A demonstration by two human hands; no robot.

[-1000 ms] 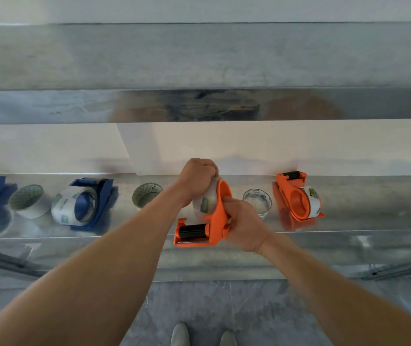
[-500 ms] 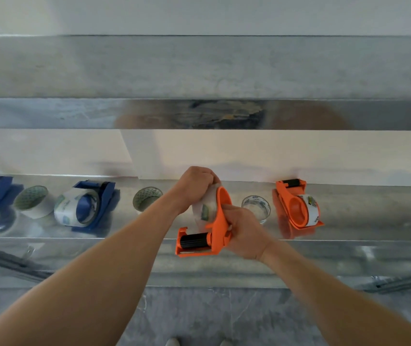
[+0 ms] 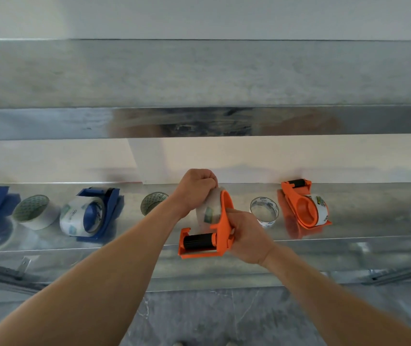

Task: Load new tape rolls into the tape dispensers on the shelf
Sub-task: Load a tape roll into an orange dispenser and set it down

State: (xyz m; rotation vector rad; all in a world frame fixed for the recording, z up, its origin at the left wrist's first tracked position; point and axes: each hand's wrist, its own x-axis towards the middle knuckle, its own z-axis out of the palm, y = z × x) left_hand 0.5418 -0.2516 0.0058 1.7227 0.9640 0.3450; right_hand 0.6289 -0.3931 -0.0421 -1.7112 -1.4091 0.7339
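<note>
One dispenser [image 3: 220,221], orange, held at the front edge of the shelf [image 3: 361,226]. Right hand [image 3: 247,236] grips its frame, likely to steady it. Left hand [image 3: 194,188] curls over the clear roll [image 3: 208,211], seemingly seating it on the hub. Right of the dispenser: spare roll [image 3: 264,211], then loaded dispenser [image 3: 304,208].
</note>
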